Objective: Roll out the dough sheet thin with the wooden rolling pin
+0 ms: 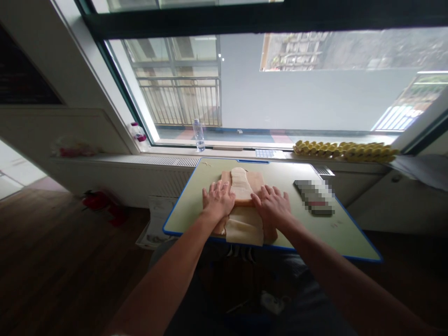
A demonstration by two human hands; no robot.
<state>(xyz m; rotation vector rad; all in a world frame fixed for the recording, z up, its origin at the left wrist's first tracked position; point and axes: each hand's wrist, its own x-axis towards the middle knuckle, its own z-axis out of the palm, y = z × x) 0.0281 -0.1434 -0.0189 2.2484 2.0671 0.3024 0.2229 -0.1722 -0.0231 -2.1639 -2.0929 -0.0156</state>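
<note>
A long sheet of pale dough [244, 225] lies lengthwise on a wooden board [256, 179], its near end reaching the table's front edge. Across the dough runs a wooden rolling pin [244, 203], visible only between my hands. My left hand [217, 201] rests palm down over the pin's left end, fingers stretched forward and slightly apart. Over the right end lies my right hand [273, 203], also palm down with its fingers spread. Both thumbs point inward along the pin. The pin's ends are hidden beneath my palms.
The board sits on a small green table [189, 205] with a blue rim. A blurred-out dark flat object [314, 198] lies on its right. Beyond, the windowsill holds a water bottle [199, 135] and yellow egg trays [343, 150]. A red extinguisher-like object [96, 200] is at floor left.
</note>
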